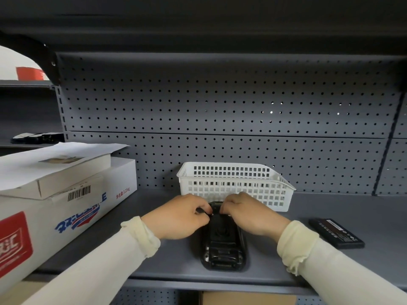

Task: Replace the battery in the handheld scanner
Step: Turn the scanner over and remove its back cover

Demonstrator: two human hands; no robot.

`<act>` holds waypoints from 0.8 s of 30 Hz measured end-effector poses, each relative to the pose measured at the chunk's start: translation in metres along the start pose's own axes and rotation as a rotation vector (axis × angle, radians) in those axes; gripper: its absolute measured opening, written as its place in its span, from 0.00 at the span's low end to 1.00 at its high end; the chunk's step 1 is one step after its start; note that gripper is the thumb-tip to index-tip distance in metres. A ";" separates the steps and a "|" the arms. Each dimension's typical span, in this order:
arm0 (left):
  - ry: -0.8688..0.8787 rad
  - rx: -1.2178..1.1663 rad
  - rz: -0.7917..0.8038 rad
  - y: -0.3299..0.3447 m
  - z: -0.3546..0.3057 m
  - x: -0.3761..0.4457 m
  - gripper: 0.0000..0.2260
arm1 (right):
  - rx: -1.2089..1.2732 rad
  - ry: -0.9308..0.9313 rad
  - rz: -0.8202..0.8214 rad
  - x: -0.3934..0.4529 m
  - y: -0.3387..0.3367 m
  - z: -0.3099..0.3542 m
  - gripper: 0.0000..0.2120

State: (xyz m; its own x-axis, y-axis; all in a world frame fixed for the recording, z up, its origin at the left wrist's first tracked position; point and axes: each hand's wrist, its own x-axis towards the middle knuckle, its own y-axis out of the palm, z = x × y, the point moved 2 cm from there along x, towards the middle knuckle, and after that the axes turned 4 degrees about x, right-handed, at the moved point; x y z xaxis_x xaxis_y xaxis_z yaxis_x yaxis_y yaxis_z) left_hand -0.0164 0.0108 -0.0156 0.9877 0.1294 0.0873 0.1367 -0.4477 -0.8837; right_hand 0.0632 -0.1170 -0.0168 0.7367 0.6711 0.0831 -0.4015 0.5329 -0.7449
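A black handheld scanner (pixel 222 245) lies back-up on the grey shelf (pixel 176 260), its long axis pointing away from me. My left hand (pixel 182 216) and my right hand (pixel 251 214) both pinch its far end with curled fingers, one on each side. The fingertips hide that end, so what they grip there is unclear. A flat black battery (pixel 336 233) with a printed label lies on the shelf to the right, apart from both hands.
A white plastic basket (pixel 233 186) stands just behind the scanner against the pegboard back wall (pixel 220 106). White cardboard boxes (pixel 55 194) with a barcode and red and blue print fill the shelf's left side. Another shelf hangs overhead.
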 end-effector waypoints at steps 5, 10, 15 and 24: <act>0.009 -0.041 -0.015 0.002 0.004 0.003 0.11 | 0.104 0.012 -0.025 0.000 -0.004 0.000 0.10; 0.003 -0.207 -0.046 0.004 0.006 0.005 0.07 | 0.198 -0.012 0.005 -0.006 -0.011 0.001 0.09; -0.078 -0.394 -0.016 0.006 0.004 0.005 0.10 | 0.325 0.039 -0.001 -0.012 -0.011 -0.009 0.08; -0.172 -0.580 -0.056 0.000 0.002 0.001 0.13 | 0.554 0.122 0.013 -0.021 -0.012 -0.009 0.08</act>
State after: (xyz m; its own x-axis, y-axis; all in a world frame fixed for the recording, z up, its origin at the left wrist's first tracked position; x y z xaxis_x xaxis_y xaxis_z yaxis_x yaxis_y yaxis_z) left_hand -0.0152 0.0128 -0.0167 0.9582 0.2861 0.0084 0.2548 -0.8392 -0.4805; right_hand 0.0576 -0.1426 -0.0156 0.7739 0.6328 -0.0253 -0.6125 0.7377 -0.2840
